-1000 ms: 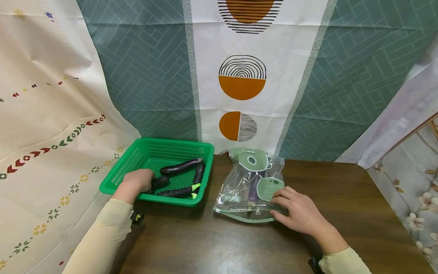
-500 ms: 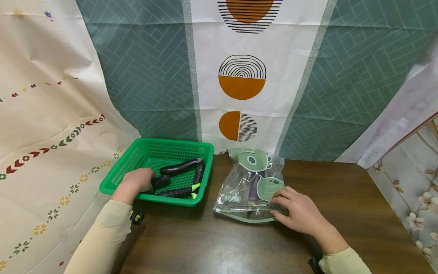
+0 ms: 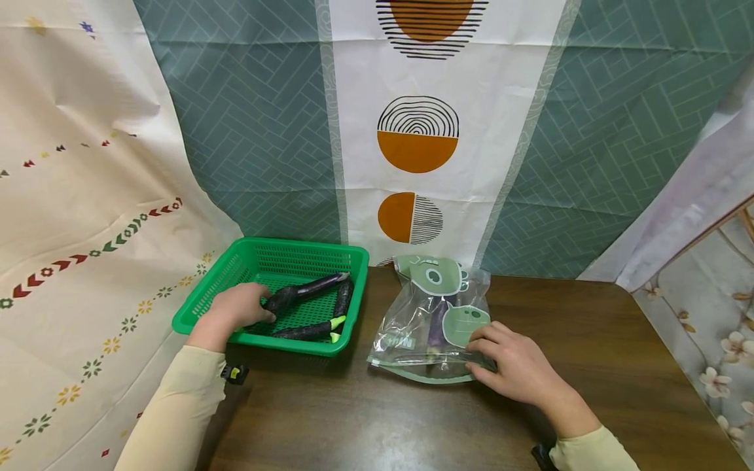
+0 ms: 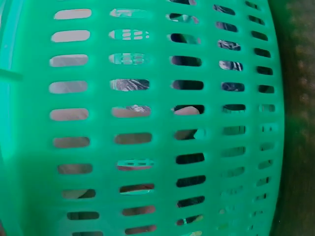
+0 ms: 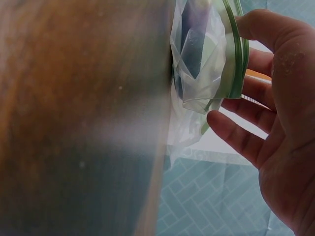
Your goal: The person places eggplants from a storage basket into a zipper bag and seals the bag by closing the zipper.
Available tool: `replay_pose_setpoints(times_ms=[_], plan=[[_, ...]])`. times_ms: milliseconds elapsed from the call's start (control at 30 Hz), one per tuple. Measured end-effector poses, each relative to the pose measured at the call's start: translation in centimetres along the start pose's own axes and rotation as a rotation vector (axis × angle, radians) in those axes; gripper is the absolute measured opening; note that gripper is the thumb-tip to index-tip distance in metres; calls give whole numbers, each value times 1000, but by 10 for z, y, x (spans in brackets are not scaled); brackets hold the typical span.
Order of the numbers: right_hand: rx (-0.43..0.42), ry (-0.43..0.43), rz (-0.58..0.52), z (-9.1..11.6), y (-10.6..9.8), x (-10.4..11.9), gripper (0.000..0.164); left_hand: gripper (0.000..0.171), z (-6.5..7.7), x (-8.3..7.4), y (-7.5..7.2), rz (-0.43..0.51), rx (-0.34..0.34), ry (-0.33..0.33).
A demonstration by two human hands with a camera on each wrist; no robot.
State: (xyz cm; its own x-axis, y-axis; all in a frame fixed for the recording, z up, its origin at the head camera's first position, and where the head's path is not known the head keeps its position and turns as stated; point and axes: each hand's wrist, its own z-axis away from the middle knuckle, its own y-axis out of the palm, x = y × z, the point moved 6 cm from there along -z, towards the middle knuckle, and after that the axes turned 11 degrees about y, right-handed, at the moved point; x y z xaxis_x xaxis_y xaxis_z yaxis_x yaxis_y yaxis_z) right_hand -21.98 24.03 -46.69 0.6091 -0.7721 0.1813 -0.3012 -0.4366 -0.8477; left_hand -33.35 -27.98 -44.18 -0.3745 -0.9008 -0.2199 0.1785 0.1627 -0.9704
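In the left hand: The left hand (image 3: 235, 309) grips a dark vegetable (image 3: 283, 300), its rounded end poking out over the near end of an eggplant.
In the basket: A glossy purple-black eggplant (image 3: 321, 284) slants across the green basket (image 3: 300, 347), its paler tip at the right wall; two black vegetables with green tips lie below, one nearly crosswise (image 3: 306, 331), the other along the right side (image 3: 342, 299).
Under the right hand: The right hand (image 3: 512, 360) holds the near right edge of a clear bag (image 3: 394, 330), printed with green creatures, its green-banded mouth facing the person.
Inside the bag: One purple eggplant (image 3: 437, 324) lies lengthwise, pale end toward the mouth.
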Motion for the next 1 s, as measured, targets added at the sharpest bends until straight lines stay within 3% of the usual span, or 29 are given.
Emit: replay_pose_setpoints(times_ms=[267, 500, 1000], plan=[[-4, -9, 0, 1, -1, 0, 27, 61, -3, -8, -5, -15, -71, 27], [-1, -10, -5, 1, 0, 0, 27, 40, -4, -15, -9, -19, -174, 32], [4, -1, 4, 1, 1, -1, 27, 62, -2, -42, -18, -31, -318, 45]])
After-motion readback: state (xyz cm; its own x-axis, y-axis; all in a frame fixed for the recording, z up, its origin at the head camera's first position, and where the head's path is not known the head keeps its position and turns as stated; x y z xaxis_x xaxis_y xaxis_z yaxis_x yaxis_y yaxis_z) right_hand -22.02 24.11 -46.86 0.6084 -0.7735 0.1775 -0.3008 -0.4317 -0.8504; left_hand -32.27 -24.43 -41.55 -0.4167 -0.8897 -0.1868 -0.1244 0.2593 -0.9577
